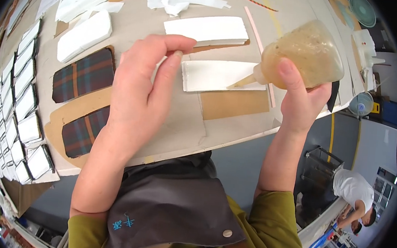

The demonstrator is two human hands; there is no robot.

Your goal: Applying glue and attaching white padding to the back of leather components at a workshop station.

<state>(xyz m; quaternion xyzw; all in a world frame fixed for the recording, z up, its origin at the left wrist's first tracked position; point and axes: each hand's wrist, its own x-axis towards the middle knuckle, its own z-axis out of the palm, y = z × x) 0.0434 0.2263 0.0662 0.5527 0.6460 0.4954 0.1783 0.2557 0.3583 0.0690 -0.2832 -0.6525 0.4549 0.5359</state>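
My right hand [301, 97] grips a translucent squeeze bottle [314, 51] with cloudy yellowish contents, tipped so its narrow nozzle [242, 83] points left and down. The nozzle's tip is at a white rectangular piece [211, 74] lying on the table; whether it touches cannot be told. My left hand [146, 73] hovers left of that piece, thumb and forefinger brought together in a pinch; anything between them is too small to make out. Behind the piece is a stack of white rectangles [208, 29]. Left of my left hand lie two dark plaid pieces, a far one [83, 74] and a near one [83, 131].
A brown card [237, 106] lies in front of the white piece, a thin pink strip [256, 35] to its right. More white stacks [85, 36] stand at the back left. Rows of dark-edged white pieces [25, 101] fill the far left. Another person [354, 187] works at right.
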